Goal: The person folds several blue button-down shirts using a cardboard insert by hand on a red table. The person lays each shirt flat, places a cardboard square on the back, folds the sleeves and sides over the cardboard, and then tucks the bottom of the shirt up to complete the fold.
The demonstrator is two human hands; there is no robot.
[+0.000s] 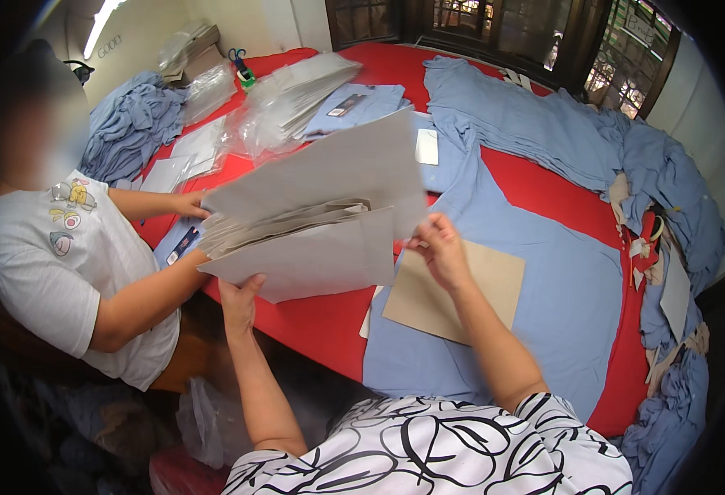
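A stack of grey-white cardboard sheets (321,256) is held tilted above the table, its layers fanned apart at the top. My left hand (241,304) grips the lower edge, thumb on the front sheet. At the stack's right side, my right hand (442,249) has its fingers pinched together; what they hold, if anything, cannot be made out. A larger grey sheet (321,169) stands up behind the stack. Below my right hand, a brown cardboard rectangle (488,285) lies on a spread light-blue garment (560,272). A co-worker's hand (189,205) touches the stack's left end.
The co-worker (73,264) stands at the left of the red-covered table (317,338). Clear plastic bags (296,87), a folded blue shirt (358,107) and scissors (238,59) lie at the back. Piled blue garments (135,124) sit far left; more blue cloth (536,124) lines the far and right edges.
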